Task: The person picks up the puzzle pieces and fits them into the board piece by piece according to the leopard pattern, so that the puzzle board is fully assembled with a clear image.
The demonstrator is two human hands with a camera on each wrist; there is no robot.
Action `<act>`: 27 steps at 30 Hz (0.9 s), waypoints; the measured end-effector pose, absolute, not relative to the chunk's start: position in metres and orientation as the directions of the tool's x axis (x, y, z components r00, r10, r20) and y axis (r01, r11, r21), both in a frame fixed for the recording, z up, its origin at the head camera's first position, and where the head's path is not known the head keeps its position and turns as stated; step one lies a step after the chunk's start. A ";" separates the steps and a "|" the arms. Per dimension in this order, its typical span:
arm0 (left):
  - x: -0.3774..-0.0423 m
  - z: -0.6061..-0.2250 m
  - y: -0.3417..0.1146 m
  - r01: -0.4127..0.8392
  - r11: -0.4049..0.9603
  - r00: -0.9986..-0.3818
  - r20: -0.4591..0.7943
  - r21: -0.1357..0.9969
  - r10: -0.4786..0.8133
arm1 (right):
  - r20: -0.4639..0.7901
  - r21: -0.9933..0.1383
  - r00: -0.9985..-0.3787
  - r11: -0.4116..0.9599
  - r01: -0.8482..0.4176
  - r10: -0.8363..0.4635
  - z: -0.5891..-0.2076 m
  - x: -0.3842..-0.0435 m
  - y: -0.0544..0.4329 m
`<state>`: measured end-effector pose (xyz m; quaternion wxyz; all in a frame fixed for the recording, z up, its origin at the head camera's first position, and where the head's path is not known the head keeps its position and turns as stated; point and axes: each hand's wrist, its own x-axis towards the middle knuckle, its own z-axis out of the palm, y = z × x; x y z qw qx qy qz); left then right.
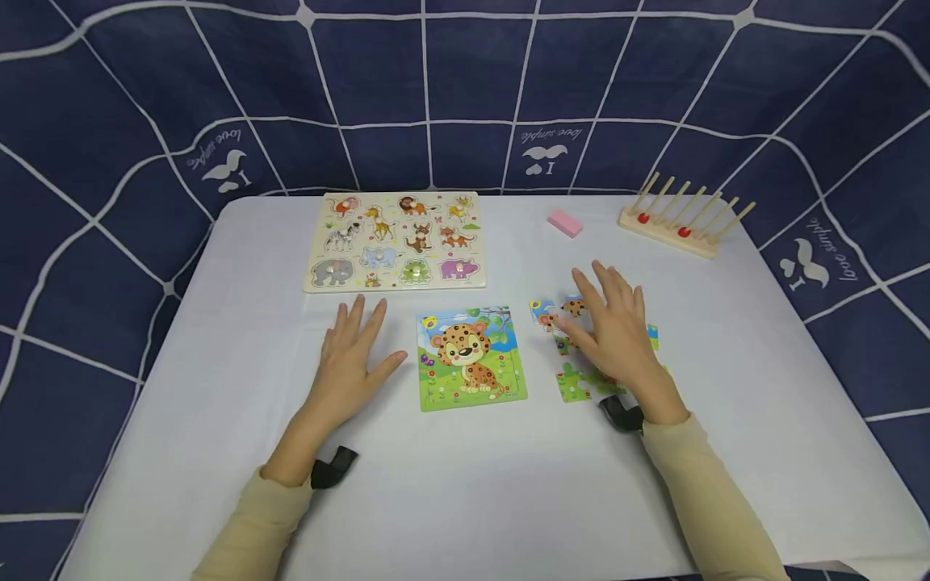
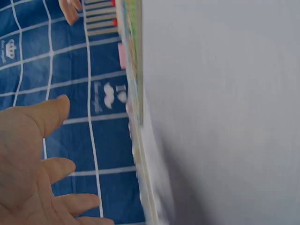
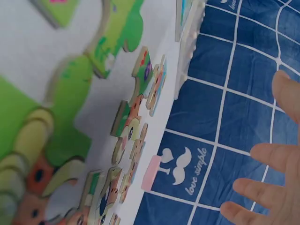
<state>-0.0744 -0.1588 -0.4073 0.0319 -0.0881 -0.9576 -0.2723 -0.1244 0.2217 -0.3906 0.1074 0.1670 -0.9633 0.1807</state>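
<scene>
My left hand (image 1: 349, 363) has its fingers spread and holds nothing, left of a square leopard picture board (image 1: 471, 359). My right hand (image 1: 617, 335) also has spread fingers and grips nothing; in the head view it overlaps a group of loose jigsaw pieces (image 1: 574, 383), hiding several of them. From the right wrist view, the pieces (image 3: 70, 108) lie flat and apart on the white table, below the raised right hand (image 3: 267, 187). In the left wrist view the left hand (image 2: 42, 164) is lifted, with the board (image 2: 133, 51) seen edge-on beyond it.
An animal peg puzzle board (image 1: 395, 242) lies at the back left of the white table (image 1: 465, 500). Toward the back right are a pink block (image 1: 565, 223) and a wooden rack (image 1: 672, 234) with upright sticks and red beads. A dark checked cloth (image 1: 472, 81) hangs behind.
</scene>
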 end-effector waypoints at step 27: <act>-0.069 -0.435 -0.133 0.257 0.717 -0.959 0.081 0.648 0.271 | 0.014 -0.705 -0.946 0.669 -0.238 -0.323 -0.395 -0.158 0.212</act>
